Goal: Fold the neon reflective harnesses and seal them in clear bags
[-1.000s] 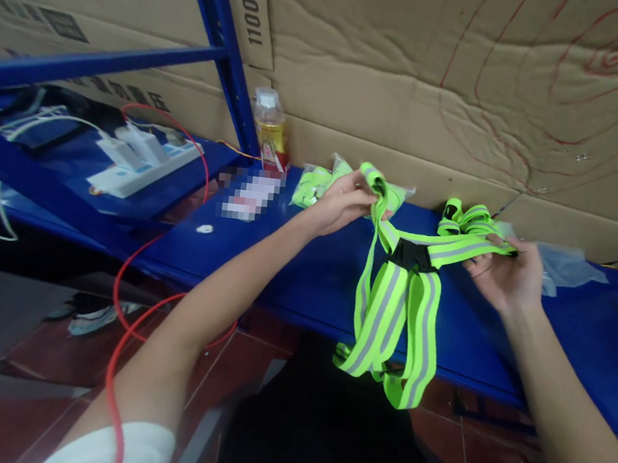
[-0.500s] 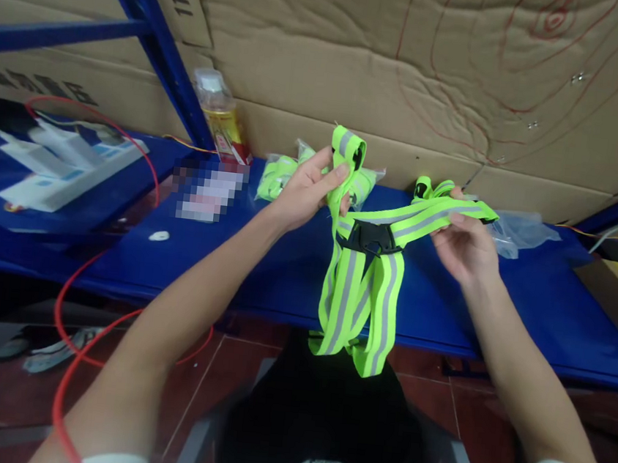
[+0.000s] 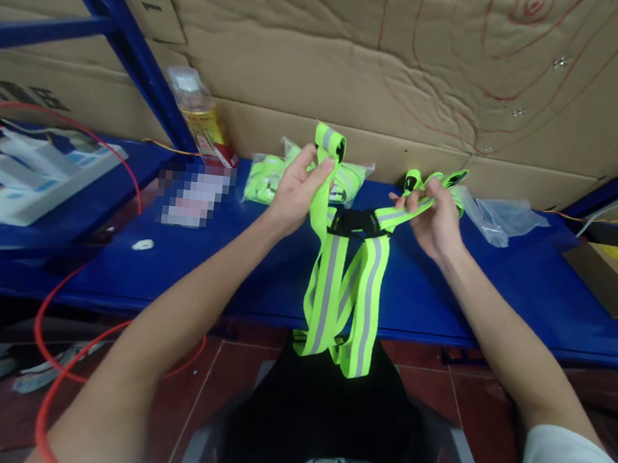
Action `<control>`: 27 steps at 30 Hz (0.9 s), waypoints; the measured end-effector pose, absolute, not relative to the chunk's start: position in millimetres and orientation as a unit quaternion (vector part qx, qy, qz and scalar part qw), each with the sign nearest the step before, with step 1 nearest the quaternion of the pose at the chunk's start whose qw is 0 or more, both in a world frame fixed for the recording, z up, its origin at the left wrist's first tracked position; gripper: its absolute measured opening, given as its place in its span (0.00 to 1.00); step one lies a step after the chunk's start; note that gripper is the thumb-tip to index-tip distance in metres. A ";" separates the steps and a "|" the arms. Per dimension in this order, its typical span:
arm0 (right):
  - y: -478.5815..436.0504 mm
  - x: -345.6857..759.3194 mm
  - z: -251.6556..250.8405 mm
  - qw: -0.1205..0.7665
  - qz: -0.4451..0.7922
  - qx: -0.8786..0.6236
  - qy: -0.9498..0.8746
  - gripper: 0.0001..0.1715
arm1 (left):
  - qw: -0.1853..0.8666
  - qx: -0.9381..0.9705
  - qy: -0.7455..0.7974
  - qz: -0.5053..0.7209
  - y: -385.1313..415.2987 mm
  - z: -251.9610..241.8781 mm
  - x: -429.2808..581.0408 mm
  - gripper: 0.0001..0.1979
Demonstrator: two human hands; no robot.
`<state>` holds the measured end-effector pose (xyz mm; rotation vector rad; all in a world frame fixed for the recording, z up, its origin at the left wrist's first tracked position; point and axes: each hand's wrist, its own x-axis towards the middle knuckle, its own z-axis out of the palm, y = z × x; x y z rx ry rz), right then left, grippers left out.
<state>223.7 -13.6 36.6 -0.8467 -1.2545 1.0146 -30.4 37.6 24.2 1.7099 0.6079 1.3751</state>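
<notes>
A neon-green reflective harness (image 3: 329, 285) with grey stripes hangs between my hands, its loops dropping past the table's front edge toward my lap. My left hand (image 3: 299, 190) pinches one strap between thumb and fingers, with a folded strap end standing above it. My right hand (image 3: 436, 219) grips another strap on the other side, and a bunched green part shows behind its fingers. Between the hands sits a black buckle piece (image 3: 355, 223) that joins the straps. Just behind my left hand lie clear bags of folded green straps (image 3: 262, 181), partly covered by it.
The blue table (image 3: 259, 285) holds a bottle with a yellow label (image 3: 202, 121), an empty clear bag (image 3: 501, 218), white power strips (image 3: 44, 174) and a small white piece (image 3: 143, 244). An open cardboard box (image 3: 607, 281) stands right. A red cable (image 3: 51, 315) loops at left; cardboard (image 3: 305, 54) rises behind.
My right hand has moved left toward the buckle and folded its stretch of strap together. My left hand keeps its pinch. The whole view has shifted slightly.
</notes>
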 end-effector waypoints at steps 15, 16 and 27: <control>-27.7 222.0 3.5 0.406 0.324 -0.391 -0.760 0.40 | 0.319 0.873 0.265 0.257 22.9 -13.7 -6.7 0.18; -26.9 224.8 0.2 0.392 0.330 -0.393 -0.764 0.36 | 0.308 0.874 0.278 0.254 23.8 -14.1 -7.9 0.18; -22.7 239.9 -6.9 0.374 0.280 -0.413 -0.782 0.29 | 0.220 0.915 0.254 0.222 28.1 -6.9 -24.4 0.28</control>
